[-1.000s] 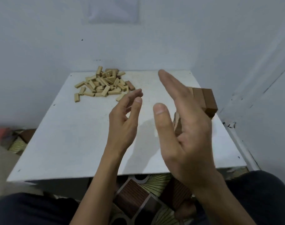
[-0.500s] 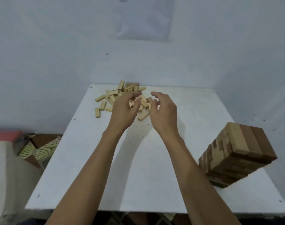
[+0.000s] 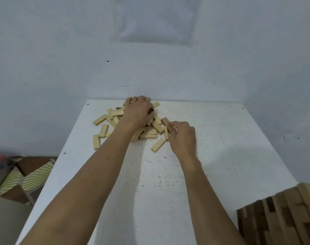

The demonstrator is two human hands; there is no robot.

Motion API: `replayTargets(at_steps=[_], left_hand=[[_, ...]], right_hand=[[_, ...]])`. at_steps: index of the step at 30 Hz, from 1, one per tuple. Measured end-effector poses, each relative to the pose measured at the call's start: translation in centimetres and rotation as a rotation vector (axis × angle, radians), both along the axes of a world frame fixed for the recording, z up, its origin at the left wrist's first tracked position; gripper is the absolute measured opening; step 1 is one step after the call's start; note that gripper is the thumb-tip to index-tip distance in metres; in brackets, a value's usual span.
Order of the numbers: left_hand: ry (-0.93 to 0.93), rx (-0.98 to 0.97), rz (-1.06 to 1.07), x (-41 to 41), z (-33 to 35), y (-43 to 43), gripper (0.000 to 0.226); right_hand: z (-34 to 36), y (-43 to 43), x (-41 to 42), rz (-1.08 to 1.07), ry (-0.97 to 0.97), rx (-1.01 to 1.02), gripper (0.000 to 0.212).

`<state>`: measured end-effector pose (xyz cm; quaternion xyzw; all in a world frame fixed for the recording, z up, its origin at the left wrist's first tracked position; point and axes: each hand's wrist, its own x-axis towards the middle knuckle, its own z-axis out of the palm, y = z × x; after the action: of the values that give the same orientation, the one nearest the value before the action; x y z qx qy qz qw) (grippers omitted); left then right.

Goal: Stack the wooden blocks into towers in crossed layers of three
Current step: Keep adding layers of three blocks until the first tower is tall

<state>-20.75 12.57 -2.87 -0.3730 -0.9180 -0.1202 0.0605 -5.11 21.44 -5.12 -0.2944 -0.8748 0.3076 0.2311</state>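
A loose pile of pale wooden blocks (image 3: 115, 119) lies at the far left of the white table (image 3: 221, 138). My left hand (image 3: 138, 111) rests palm down on top of the pile, fingers curled over blocks; what it grips is hidden. My right hand (image 3: 181, 135) is at the pile's right edge, its fingertips pinching an upright pale block (image 3: 166, 132). A single block (image 3: 157, 145) lies just in front of that hand. A built tower (image 3: 281, 218) of light and dark blocks stands at the near right corner, partly cut off by the frame.
A pale wall stands right behind the table's far edge, and another closes the right side. Patterned floor tiles (image 3: 27, 174) show beyond the table's left edge. The table is speckled with small dark marks.
Both hands have reached further forward from above the table's middle onto the pile. The left hand now covers the heap and the right has closed on a block. The view has tilted up.
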Motion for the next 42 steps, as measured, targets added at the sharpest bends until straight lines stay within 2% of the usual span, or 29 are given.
replayTargets(at_steps=[3, 11, 19, 27, 31, 34, 38, 42], left_hand=[[0.006, -0.069, 0.000, -0.5, -0.5, 0.5, 0.030], [0.039, -0.104, 0.039, -0.9, -0.8, 0.5, 0.035], [0.037, -0.183, -0.009, -1.7, -0.2, 0.4, 0.036], [-0.042, -0.132, -0.052, -2.0, 0.3, -0.2, 0.032], [-0.097, -0.173, -0.107, -2.3, 1.1, 0.0, 0.027], [-0.044, -0.230, -0.136, -2.2, 1.5, 0.1, 0.028], [0.029, -0.107, -0.194, -1.8, 1.3, -0.3, 0.030], [-0.065, 0.196, -0.280, -0.5, 1.9, -0.5, 0.030]], right_hand=[[-0.6, 0.1, -0.1, 0.000, 0.008, -0.010, 0.027], [-1.0, 0.0, 0.1, 0.016, -0.016, 0.039, 0.026], [-1.1, 0.2, 0.1, 0.000, -0.012, 0.017, 0.032], [-1.4, 0.2, 0.1, -0.010, 0.014, 0.030, 0.030], [-1.5, 0.2, 0.0, -0.014, 0.017, 0.041, 0.029], [-1.3, 0.1, 0.0, -0.015, 0.021, 0.036, 0.030], [-0.8, 0.1, 0.3, -0.032, 0.064, 0.014, 0.029], [0.2, -0.2, 0.8, -0.072, 0.145, -0.036, 0.026]])
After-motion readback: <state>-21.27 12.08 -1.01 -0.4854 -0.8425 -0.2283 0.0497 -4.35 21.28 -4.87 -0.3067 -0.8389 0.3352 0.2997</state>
